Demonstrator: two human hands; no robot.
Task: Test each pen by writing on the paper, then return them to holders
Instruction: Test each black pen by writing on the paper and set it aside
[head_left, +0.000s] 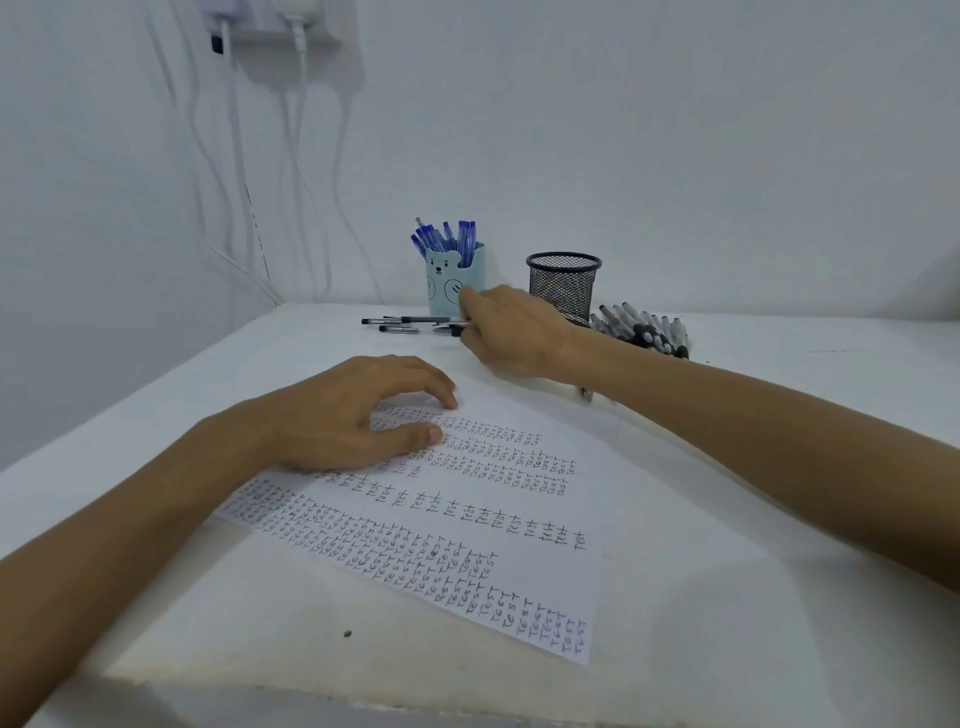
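Reaching to the far side of the table (779, 649), the right hand (511, 332) is pinching one black pen (448, 327) between thumb and curled fingers. The pen is lying flat just in front of the bear holder (449, 283), and the fingertips are partly hiding it. We are judging the pen light, stiff and smooth-barrelled, apt to roll, so we are favouring a hold on the barrel near its middle. Several other loose pens (395, 322) are lying just beside it. Blue pens (447, 239) are standing in the bear holder. The mesh holder (563, 286) is standing near it, with a pile of black pens (644, 330) alongside. The left hand (353, 415), fingers relaxed, is pressing the thin, easily shifted paper (467, 519) flat.
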